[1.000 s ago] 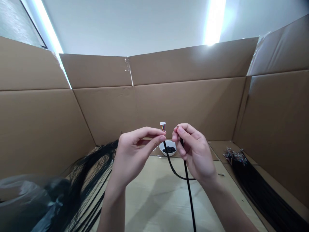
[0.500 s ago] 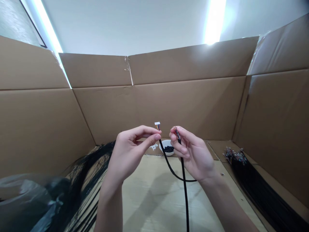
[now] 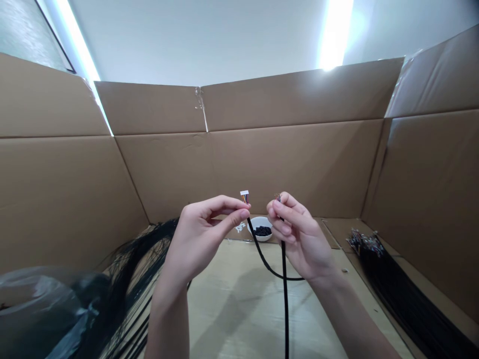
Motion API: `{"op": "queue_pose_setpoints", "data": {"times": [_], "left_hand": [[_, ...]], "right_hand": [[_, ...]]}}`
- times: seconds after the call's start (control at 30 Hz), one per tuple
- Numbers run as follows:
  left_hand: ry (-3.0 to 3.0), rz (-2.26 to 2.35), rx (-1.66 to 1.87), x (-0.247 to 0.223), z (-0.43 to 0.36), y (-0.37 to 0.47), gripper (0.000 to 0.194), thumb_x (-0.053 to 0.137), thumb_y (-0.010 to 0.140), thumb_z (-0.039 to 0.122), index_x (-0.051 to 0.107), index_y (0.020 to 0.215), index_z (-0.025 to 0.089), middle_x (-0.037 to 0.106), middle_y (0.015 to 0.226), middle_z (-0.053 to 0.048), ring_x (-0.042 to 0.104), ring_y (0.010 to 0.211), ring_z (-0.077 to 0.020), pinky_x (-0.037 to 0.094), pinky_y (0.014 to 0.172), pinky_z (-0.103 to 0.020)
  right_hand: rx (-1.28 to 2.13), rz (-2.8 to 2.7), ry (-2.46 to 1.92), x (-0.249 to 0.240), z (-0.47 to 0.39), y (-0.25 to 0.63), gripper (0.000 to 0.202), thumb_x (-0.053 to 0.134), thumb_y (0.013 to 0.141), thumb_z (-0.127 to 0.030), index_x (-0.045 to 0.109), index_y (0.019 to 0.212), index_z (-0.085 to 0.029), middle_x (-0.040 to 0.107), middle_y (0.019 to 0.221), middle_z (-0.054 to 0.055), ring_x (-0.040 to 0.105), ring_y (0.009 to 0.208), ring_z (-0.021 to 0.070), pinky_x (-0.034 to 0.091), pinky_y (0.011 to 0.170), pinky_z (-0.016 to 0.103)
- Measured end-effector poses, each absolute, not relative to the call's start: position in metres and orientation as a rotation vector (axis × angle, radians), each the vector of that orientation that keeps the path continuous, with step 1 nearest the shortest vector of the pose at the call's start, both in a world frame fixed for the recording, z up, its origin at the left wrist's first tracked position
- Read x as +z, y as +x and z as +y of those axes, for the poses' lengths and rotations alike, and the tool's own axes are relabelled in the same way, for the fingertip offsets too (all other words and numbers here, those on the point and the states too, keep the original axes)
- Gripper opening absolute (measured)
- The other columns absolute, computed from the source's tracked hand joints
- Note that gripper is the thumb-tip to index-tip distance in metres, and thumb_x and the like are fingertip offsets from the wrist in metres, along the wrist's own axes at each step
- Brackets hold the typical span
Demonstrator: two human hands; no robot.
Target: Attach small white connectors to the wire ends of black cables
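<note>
My left hand [image 3: 204,234] pinches a black cable just below its white connector [image 3: 244,192]; short coloured wires show between the connector and my fingertips. From that pinch the black cable [image 3: 262,258] curves down and to the right, passing behind my right wrist. My right hand [image 3: 299,234] is closed on another cable end, thumb and fingers pressed on it near the top. Fine loose wire ends [image 3: 277,197] stick up above that thumb, with no connector visible on them. Its black sheath [image 3: 286,309] hangs straight down to the lower edge of the view.
Behind my hands stands a white bowl [image 3: 258,223] of small black parts, with small white pieces [image 3: 240,227] beside it. Black cable bundles lie at left [image 3: 127,279] and right [image 3: 404,294]. A clear plastic bag [image 3: 41,309] sits far left. Cardboard walls [image 3: 299,169] surround the worktop.
My right thumb has slid up over the wire ends, covering the stretch of bared wires seen before. The left hand keeps its pinch almost unmoved.
</note>
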State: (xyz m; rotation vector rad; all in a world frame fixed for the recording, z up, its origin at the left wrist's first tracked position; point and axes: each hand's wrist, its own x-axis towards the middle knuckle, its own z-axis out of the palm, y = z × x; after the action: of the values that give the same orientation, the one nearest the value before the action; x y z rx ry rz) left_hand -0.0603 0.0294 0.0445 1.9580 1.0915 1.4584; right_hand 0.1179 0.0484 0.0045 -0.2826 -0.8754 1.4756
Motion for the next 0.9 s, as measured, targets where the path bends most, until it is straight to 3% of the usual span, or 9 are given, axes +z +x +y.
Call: {"op": "queue_pose_setpoints", "data": {"times": [0.3, 0.53, 0.9], "left_hand": [[2.004, 1.139, 1.397, 0.047, 0.029, -0.068, 0.012, 0.082, 0.092, 0.036, 0.084, 0.088, 0.025, 0.083, 0.091, -0.001, 0.076, 0.083, -0.0167, 0.058, 0.070, -0.019], [2.025, 1.174, 1.373, 0.048, 0.029, -0.071, 0.013, 0.081, 0.092, 0.037, 0.084, 0.086, 0.026, 0.083, 0.093, 0.000, 0.076, 0.086, -0.0161, 0.057, 0.074, -0.018], [2.023, 1.187, 1.362, 0.048, 0.026, -0.073, 0.016, 0.080, 0.092, 0.039, 0.084, 0.086, 0.025, 0.083, 0.091, -0.003, 0.077, 0.083, -0.0196, 0.060, 0.072, -0.022]], "right_hand": [[1.580, -0.813, -0.195, 0.001, 0.053, 0.113, 0.038, 0.104, 0.068, -0.036, 0.071, 0.072, -0.017, 0.073, 0.073, -0.001, 0.047, 0.053, 0.0017, 0.040, 0.045, 0.007], [1.654, -0.735, -0.212, 0.002, 0.054, 0.112, 0.038, 0.106, 0.061, -0.040, 0.077, 0.074, -0.018, 0.074, 0.074, -0.002, 0.046, 0.052, 0.0015, 0.041, 0.043, 0.006], [1.680, -0.725, -0.227, 0.001, 0.053, 0.113, 0.031, 0.103, 0.066, -0.032, 0.078, 0.078, -0.018, 0.076, 0.078, 0.001, 0.047, 0.054, 0.0029, 0.041, 0.042, 0.007]]}}
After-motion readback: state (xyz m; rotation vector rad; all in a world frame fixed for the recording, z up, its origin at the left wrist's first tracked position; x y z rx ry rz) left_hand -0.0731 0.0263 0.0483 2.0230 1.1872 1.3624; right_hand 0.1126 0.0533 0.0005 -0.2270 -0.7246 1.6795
